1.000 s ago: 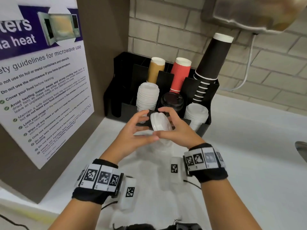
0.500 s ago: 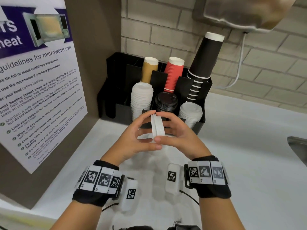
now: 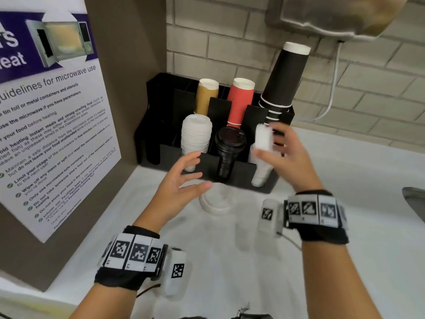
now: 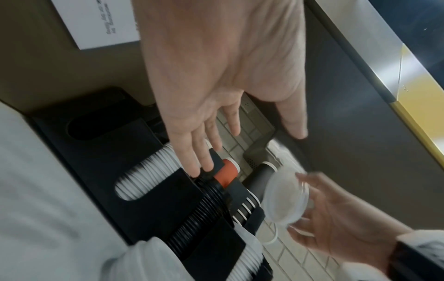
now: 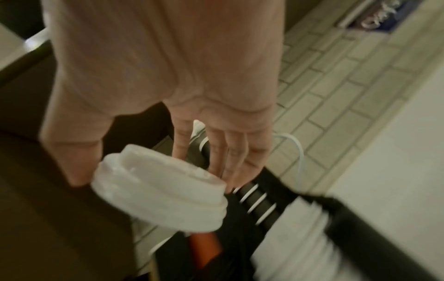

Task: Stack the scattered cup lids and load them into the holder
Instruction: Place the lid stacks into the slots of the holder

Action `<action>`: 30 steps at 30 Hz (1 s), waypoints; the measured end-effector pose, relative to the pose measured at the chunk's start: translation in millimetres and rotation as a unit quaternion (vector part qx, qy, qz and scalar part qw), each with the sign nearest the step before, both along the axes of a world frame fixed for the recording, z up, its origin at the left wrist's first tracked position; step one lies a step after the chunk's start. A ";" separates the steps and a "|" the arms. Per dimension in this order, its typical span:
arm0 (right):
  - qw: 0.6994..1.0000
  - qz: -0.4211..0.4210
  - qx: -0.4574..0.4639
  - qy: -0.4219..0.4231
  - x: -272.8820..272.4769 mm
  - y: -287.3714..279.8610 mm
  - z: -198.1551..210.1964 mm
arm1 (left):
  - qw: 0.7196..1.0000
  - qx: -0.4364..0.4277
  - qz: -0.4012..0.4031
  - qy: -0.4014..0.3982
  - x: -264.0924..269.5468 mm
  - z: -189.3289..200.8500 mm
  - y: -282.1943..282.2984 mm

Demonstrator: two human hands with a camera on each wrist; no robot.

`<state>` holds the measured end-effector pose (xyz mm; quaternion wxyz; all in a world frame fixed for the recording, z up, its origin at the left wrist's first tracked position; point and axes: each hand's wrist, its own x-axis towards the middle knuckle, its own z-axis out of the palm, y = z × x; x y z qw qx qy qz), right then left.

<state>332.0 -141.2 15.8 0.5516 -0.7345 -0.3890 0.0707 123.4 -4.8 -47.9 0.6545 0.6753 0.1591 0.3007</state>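
Head view: a poster [image 3: 53,125] on the brown panel at the left carries a microwave picture and readable lines, among them "guidelines for microwave use", "Cover your food before heating", "Wipe off any mess or spill" and "Only use microwave-safe containers"; the smaller print is too fine to read. The right hand [image 3: 284,157] pinches a short stack of white lids [image 3: 263,137] on edge between thumb and fingers, held in the air just above the right front compartment of the black holder [image 3: 230,173], where a stack of white lids [image 3: 259,173] already sits. The left hand [image 3: 179,187] holds nothing, fingers spread wide and relaxed, in front of the holder. Just beside it one white lid [image 3: 216,201] lies flat on the white counter [image 3: 345,249]. The holder's other front compartments hold a tall stack of white lids [image 3: 195,139] and a stack of black lids [image 3: 230,148]; behind stand tan cups [image 3: 205,97], red cups [image 3: 240,102] and black cups [image 3: 284,77].

The left wrist view alone shows the hollow underside of the held lids [image 4: 286,199] and a round well [image 4: 91,129] at the holder's end, dark inside.

The right wrist view alone shows the raised top of the held lids [image 5: 158,192], the thumb on one rim and fingertips [image 5: 228,171] on the other, with the black cups' white bands just below. It is blurred.
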 end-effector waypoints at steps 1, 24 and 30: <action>0.999 -0.030 -0.010 -0.021 17.3 1.1 4.8 | 1.000 0.003 0.023 0.000 -1.4 -1.1 2.1; 0.913 0.000 -0.368 -0.175 81.0 37.0 -6.3 | 0.995 0.020 0.097 0.020 -6.3 -4.4 15.3; 0.895 -0.006 -0.405 -0.185 74.1 35.9 -11.1 | 0.995 0.022 0.096 0.022 -6.1 -3.4 14.7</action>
